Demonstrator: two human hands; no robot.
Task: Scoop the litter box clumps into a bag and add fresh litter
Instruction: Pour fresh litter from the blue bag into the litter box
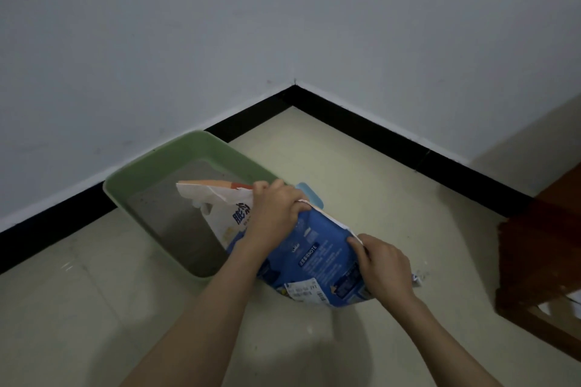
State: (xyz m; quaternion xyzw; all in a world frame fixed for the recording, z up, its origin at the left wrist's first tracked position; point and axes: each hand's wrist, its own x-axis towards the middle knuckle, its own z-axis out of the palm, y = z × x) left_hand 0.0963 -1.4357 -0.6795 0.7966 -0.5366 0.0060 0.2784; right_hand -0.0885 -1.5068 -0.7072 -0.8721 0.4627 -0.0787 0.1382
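Pouring step, by the look of it; blue and white bag [317, 254] tipped on its side over the near edge of the green box [185, 148], open mouth low above the grey litter [185, 214]; left hand [276, 210] clamped on the top fold, right hand [385, 264] pinching the bottom corner, fingers tight together; best to lift the bottom slowly, keep the mouth inside the box, pour a little at a time, slide along for an even layer; no spilling on the floor [361, 166].
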